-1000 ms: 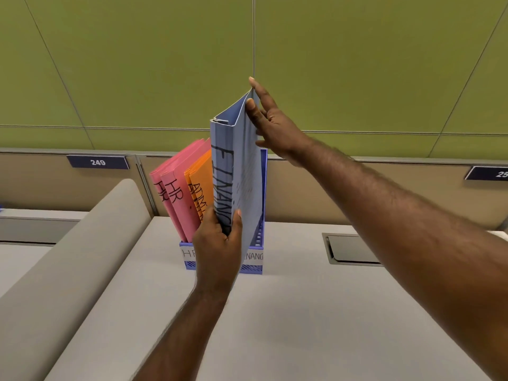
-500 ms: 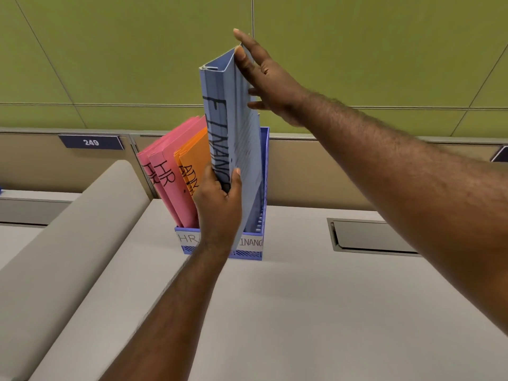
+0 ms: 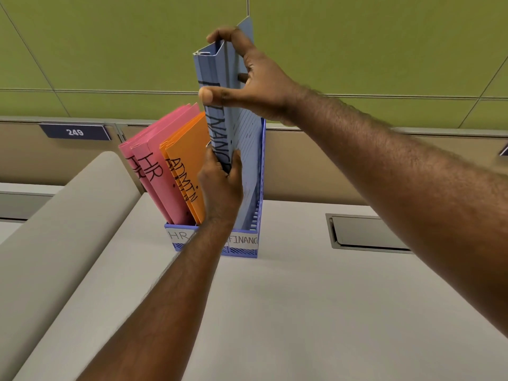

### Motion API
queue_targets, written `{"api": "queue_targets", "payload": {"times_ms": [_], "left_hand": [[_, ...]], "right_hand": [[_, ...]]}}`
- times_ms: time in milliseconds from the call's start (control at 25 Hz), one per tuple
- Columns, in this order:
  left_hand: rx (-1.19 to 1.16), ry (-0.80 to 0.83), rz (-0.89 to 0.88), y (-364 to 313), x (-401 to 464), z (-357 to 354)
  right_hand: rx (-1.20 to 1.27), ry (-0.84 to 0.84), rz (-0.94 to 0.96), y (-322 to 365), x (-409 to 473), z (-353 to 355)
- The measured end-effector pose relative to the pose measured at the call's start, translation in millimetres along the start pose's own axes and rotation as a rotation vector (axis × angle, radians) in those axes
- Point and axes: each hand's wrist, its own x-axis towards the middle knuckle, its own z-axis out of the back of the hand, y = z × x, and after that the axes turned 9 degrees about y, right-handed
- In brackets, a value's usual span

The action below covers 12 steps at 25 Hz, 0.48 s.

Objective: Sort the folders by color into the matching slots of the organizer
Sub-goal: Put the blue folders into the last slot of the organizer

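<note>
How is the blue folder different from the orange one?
The blue folder reads FINANCE; the orange folder reads ADMIN. The blue one stands upright and reaches far higher, while the orange one leans left. Both hands grip the blue one, the right hand near its top and the left hand lower down; neither grips the orange one. Both sit in the blue organizer.

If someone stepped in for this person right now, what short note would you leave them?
Left hand: grips the blue folder low on its spine.
Right hand: grips its top.
The blue folder stands upright at the organizer's rightmost slot, not seated.
Done: pink folders sit at the slot labelled HR, orange folders beside them.
Left: lower the blue folder in and let go.
</note>
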Motion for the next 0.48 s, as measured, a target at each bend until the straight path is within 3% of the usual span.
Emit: {"api": "queue_targets", "payload": {"times_ms": [480], "left_hand": [[-0.010, 0.011, 0.050, 23, 0, -29]], "right_hand": [[-0.122, 0.036, -0.018, -24, -3, -15]]}}
